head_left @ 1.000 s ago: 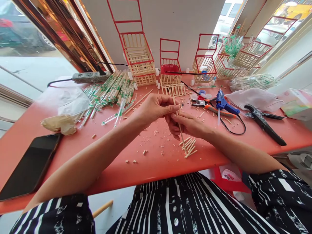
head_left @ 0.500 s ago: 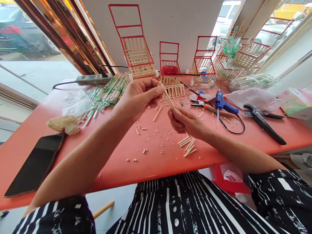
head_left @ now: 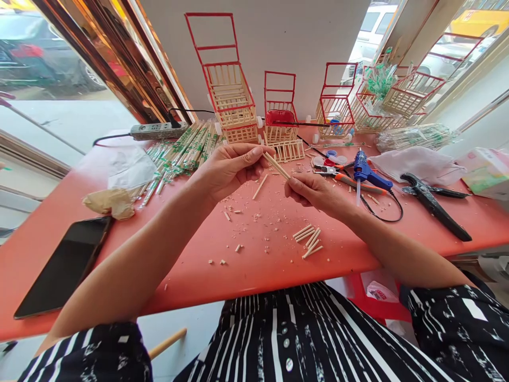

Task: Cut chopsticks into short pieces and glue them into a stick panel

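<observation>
Above the red table (head_left: 191, 265), my left hand (head_left: 228, 167) and my right hand (head_left: 314, 192) each pinch one end of a thin wooden stick (head_left: 277, 165). The stick slants from upper left to lower right between the fingertips. Below my right hand, a small pile of short cut sticks (head_left: 309, 239) lies on the table. Wood crumbs and chips are scattered around it, and one loose stick piece (head_left: 260, 187) lies under the held stick.
Wrapped chopsticks (head_left: 186, 148) lie heaped at the back left by a power strip (head_left: 155, 130). Stick-built carts with red frames (head_left: 230, 101) line the back. A blue glue gun (head_left: 368, 172), orange pliers (head_left: 336, 172), black cutters (head_left: 435, 204) sit right; a phone (head_left: 66, 262) lies left.
The stick went from nearly upright in front of me to slanted between both hands. My hands rose and drew slightly apart, each now gripping one end.
</observation>
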Motion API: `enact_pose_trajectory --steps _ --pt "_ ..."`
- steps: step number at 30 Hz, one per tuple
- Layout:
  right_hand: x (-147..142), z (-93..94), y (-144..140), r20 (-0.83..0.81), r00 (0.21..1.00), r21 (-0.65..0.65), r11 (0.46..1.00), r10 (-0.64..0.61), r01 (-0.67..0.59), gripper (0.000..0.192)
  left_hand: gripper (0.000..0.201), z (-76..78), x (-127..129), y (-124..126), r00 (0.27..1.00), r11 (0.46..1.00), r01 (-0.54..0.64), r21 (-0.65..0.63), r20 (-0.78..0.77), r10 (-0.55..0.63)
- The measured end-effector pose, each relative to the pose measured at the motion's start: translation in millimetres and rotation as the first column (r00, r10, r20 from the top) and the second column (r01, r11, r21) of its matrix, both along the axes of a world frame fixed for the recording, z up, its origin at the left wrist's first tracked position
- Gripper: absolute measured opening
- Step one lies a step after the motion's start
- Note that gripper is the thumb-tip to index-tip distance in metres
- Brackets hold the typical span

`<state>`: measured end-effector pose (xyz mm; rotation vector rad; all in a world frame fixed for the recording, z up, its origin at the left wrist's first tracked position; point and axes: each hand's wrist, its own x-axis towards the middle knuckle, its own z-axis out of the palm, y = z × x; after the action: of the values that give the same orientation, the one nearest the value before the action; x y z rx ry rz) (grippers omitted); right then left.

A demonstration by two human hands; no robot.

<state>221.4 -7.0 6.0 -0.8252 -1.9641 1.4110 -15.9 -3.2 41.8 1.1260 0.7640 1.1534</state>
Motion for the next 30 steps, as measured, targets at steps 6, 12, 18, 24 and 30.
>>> enact_pose_trajectory --steps 6,12,18,24,30 --pt "2.2 2.6 2.0 -0.005 0.999 0.046 0.998 0.041 -0.041 0.052 0.007 -0.9 -0.8 1.4 0.997 0.988 0.061 -0.145 0.063 -0.053" --pt "4.0 3.6 1.5 0.018 0.999 0.06 0.998 0.028 -0.029 0.051 0.005 -0.8 -0.9 0.2 0.999 0.989 0.039 -0.142 0.017 -0.037" --pt "4.9 2.8 4.1 0.038 0.999 0.134 0.99 -0.039 0.034 0.057 0.011 -3.1 -3.8 1.1 0.999 0.998 0.0 -0.067 -0.047 -0.003" --pt "7.2 7.4 4.6 0.085 0.995 0.163 0.986 -0.052 0.038 0.057 0.018 0.8 -5.2 -0.3 0.989 0.999 -0.015 0.033 -0.147 0.019" --pt "9.1 3.9 8.6 0.194 0.976 0.282 0.959 -0.095 0.037 0.055 0.012 0.7 -4.0 -0.1 0.962 0.994 -0.032 0.103 -0.265 0.059"
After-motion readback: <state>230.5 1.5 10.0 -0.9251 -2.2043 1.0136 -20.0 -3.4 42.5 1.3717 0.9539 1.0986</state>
